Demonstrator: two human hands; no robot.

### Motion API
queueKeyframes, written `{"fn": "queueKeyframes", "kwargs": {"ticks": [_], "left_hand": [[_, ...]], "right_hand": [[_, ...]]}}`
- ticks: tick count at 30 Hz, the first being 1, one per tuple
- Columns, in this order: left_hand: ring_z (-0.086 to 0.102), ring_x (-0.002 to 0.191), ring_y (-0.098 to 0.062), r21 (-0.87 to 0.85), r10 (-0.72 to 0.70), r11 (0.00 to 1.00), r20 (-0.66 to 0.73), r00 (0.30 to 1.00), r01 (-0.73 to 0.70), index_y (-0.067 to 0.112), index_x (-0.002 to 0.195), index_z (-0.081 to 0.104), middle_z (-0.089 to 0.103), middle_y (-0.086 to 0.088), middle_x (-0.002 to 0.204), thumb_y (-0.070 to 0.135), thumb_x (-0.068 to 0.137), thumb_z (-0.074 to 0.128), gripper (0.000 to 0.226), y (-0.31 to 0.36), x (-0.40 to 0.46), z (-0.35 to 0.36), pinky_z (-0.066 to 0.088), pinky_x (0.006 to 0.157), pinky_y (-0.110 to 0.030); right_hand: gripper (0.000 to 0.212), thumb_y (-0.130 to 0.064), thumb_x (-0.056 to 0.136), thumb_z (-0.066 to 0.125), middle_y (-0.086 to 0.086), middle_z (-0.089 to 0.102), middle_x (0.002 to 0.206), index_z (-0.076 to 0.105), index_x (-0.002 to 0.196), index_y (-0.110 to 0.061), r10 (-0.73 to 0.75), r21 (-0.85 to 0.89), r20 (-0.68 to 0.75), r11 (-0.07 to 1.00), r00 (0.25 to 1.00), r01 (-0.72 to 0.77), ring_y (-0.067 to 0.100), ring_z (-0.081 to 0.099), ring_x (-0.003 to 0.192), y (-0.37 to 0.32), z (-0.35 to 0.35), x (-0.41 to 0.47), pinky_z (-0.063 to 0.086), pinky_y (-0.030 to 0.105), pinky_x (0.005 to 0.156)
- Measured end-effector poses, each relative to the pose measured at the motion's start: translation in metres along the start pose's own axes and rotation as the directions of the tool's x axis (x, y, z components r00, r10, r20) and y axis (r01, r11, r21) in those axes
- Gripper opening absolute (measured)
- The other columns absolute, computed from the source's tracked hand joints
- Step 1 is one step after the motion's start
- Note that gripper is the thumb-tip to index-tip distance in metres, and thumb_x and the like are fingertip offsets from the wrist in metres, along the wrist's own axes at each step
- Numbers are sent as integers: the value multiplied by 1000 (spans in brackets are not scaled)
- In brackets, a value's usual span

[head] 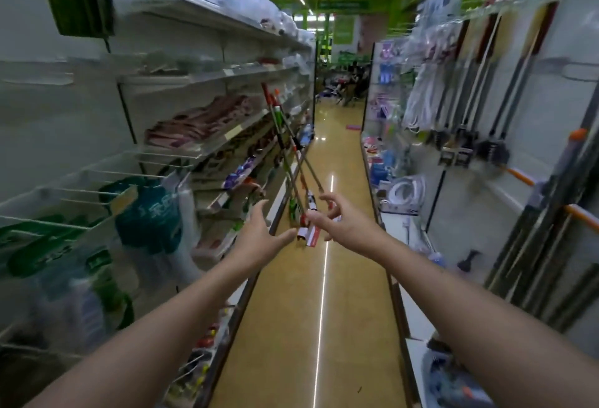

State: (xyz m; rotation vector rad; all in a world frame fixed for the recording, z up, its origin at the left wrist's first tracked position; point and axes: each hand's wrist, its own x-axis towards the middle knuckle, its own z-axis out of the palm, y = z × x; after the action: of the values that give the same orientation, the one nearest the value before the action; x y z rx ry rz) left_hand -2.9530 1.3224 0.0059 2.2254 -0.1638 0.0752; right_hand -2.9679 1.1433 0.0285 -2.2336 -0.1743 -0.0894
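At the fingertips, nothing clamped yet: right hand (337, 217) fingers apart and hooked, left hand (259, 233) splayed open, one either side of the near ends of the long silver poles with red-and-white labels (307, 232). Those poles lean tilted against the white left shelving (194, 41). Two hands bracket them, I'd say, to gather the loose bundle.

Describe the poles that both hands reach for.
The poles are a few thin, shiny metal shafts that cross one another, with red, green and orange parts along them and a white-and-red label at the near end. They slant beside the left shelving. The left hand is spread beside the near end, the right hand curls over it; whether either touches cannot be told.
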Motion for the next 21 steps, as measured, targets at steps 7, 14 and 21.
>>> {"fn": "queueKeyframes", "kwargs": {"ticks": [7, 14, 21], "left_hand": [[60, 109, -22, -103, 24, 995, 89, 996, -15, 21, 148, 13, 56, -11, 131, 29, 85, 66, 83, -5, 187, 42, 54, 89, -42], [57, 92, -12, -123, 30, 992, 93, 995, -19, 23, 148, 13, 60, -10, 126, 31, 83, 68, 85, 9, 383, 68, 56, 82, -35], [57, 105, -14, -48, 6, 999, 58, 998, -3, 20, 146, 21, 60, -6, 127, 35, 84, 68, 79, 4, 547, 136, 44, 80, -25]], "right_hand": [[40, -50, 93, 49, -1, 68, 92, 63, 113, -18, 42, -226, 67, 974, 997, -26, 13, 65, 83, 57, -30, 183, 57, 39, 82], [35, -47, 93, 51, 2, 66, 99, 60, 116, -21, 51, -291, 96, 957, 994, -21, 15, 64, 89, 102, -78, 360, 51, 23, 68], [42, -47, 89, 58, 1, 64, 99, 53, 122, -21, 62, -265, 143, 964, 988, -22, 15, 64, 87, 196, -105, 527, 57, 36, 81]]}}
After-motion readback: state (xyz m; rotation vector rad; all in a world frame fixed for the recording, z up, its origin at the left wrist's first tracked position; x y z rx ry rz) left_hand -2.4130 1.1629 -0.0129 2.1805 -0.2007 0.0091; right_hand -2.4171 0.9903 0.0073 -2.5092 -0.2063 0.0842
